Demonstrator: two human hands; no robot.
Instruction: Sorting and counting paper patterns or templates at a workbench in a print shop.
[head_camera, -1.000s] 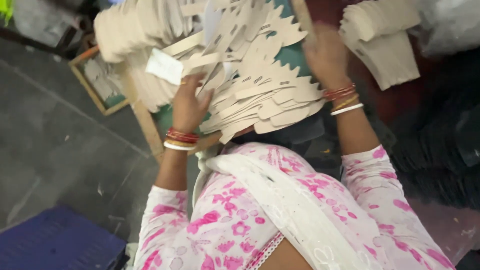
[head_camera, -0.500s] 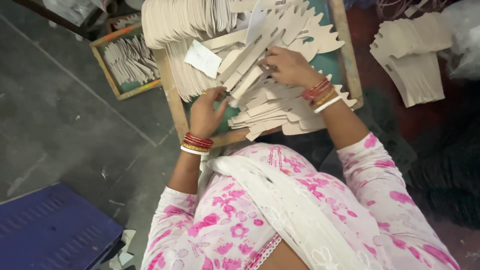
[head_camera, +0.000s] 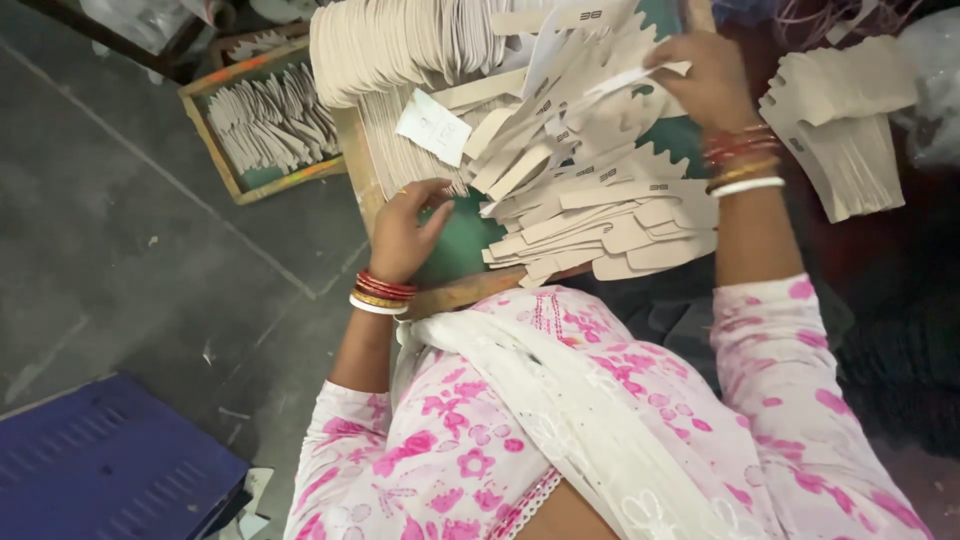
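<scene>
A heap of flat beige cut-out pieces (head_camera: 590, 190) with toothed edges lies on a green-topped wooden tray (head_camera: 455, 245) in front of me. My left hand (head_camera: 405, 225) rests at the tray's near left, fingers apart, touching the green surface beside the heap. My right hand (head_camera: 705, 75) is raised over the far side of the heap and pinches one long beige cut-out piece (head_camera: 625, 80). A small white paper slip (head_camera: 432, 127) lies on the upright row of stacked pieces (head_camera: 400, 45) at the back left.
A second wooden tray (head_camera: 265, 125) with fanned beige pieces sits on the grey floor to the left. Another stack of beige pieces (head_camera: 835, 130) lies to the right. A blue plastic crate (head_camera: 100, 470) is at the lower left.
My right hand has moved from the middle of the heap up to its far side with a piece in its fingers. My left hand has slid down onto the bare green surface.
</scene>
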